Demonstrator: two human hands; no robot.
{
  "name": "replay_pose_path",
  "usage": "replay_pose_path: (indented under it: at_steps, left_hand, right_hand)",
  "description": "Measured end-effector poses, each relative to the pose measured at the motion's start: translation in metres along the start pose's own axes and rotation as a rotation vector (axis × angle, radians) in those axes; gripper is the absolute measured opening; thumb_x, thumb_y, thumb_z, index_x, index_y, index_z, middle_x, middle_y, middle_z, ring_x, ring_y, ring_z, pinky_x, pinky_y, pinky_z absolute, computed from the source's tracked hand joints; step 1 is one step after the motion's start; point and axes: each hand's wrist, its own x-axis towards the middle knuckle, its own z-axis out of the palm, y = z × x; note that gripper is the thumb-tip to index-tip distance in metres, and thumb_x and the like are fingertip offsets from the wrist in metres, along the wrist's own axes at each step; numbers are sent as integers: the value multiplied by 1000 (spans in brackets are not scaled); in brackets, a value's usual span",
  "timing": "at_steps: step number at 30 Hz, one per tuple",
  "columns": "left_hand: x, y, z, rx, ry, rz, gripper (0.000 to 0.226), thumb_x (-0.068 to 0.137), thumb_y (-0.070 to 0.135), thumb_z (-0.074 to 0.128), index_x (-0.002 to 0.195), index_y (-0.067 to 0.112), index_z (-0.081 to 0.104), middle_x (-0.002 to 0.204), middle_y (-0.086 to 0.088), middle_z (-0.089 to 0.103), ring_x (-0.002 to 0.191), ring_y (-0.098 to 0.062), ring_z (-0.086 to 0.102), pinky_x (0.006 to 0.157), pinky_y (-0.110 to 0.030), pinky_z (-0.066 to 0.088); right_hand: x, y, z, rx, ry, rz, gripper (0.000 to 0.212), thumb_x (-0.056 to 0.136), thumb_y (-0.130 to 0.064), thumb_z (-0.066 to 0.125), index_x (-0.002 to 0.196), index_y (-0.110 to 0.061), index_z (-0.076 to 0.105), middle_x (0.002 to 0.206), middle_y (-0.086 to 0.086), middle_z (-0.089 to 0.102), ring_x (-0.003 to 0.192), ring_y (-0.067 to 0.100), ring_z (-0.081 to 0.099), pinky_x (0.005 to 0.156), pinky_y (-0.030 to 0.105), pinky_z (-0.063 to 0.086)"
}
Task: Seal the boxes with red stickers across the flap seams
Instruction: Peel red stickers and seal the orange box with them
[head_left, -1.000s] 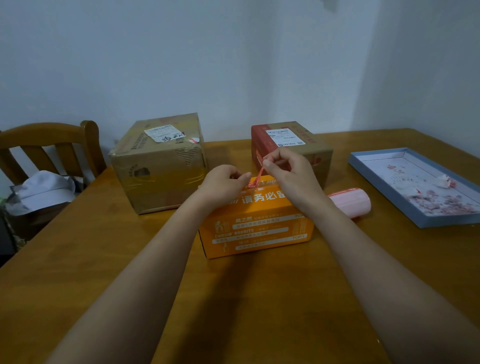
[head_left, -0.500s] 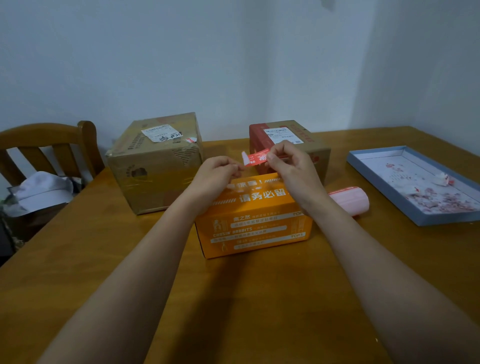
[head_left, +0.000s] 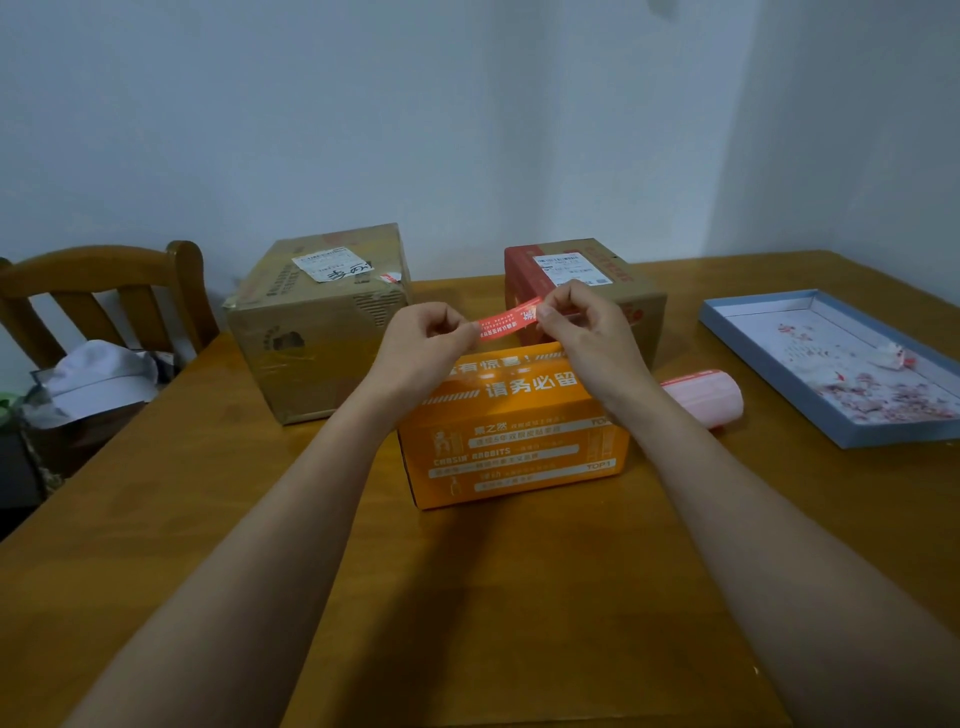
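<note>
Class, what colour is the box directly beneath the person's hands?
Orange box with white print, clearest in the head view.

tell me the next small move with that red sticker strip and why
Probably lower the red sticker strip onto the top of the orange cardboard box and press it down. The left hand and right hand each pinch one end, holding it stretched just above the box; whether the seam lies there is unclear.
</note>
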Motion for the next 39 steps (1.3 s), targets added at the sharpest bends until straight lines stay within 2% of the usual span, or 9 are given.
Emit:
replay_pose_path:
  at_steps: [5,8,11,15,20,24,28,32,39]
  left_hand:
    - [-1,1,-3,-6,-7,-132,25,93,31,61,89,7,68,86,-2,68,81,-15,66,69,-29,52]
    - [0,1,-6,20,-41,-240,24,91,34,64,89,10,68,85,0,70,76,-17,69,64,-30,54]
    - [3,-5,-5,61,-52,-310,23,89,37,66,90,14,68,93,-4,70,85,-21,68,69,-35,55]
    - [7,-8,1,177,-43,-356,34,85,44,64,107,17,68,121,-9,61,120,-34,51,97,-53,46]
    - [8,-6,11,378,-42,-302,39,95,36,54,128,14,59,142,-12,38,135,-32,27,106,-47,30]
    - [8,-7,14,472,-61,-277,37,96,35,52,126,15,60,142,-13,34,134,-32,27,107,-46,29]
    - [8,-9,15,519,-59,-255,35,95,35,53,121,13,62,141,-13,34,133,-32,27,107,-46,29]
    - [7,-10,16,539,-53,-243,34,94,37,53,116,13,64,139,-13,35,132,-32,29,107,-45,29]
    - [7,-10,15,555,-63,-223,33,94,37,54,115,14,64,138,-13,35,132,-32,29,107,-45,28]
  right_hand:
    - [2,5,0,-72,26,43,12,93,-27,61,85,-18,62,95,1,65,92,14,62,77,28,53]
    - [1,5,1,-166,21,38,12,91,-22,63,83,-13,66,90,-7,60,84,8,58,66,17,45]
    - [2,8,3,-242,7,34,14,87,-20,65,81,-8,68,101,-5,60,93,8,56,65,15,38]
    - [3,10,3,-336,-19,19,14,86,-18,66,77,-7,67,111,0,60,100,8,52,67,12,34]
    - [5,12,2,-422,-57,29,13,85,-18,66,76,-10,66,120,-1,56,105,7,47,66,10,31]
    - [5,12,1,-451,-97,24,10,85,-17,67,78,-11,64,124,-2,53,107,6,42,70,11,30]
    - [5,12,0,-472,-123,17,7,85,-15,67,80,-11,64,125,-2,51,107,4,38,82,20,32]
    - [5,12,1,-485,-134,15,7,85,-15,69,81,-11,64,124,-3,50,107,3,37,73,10,27]
    - [5,14,2,-495,-139,10,9,83,-15,71,78,-11,64,121,-4,52,108,4,39,72,9,27]
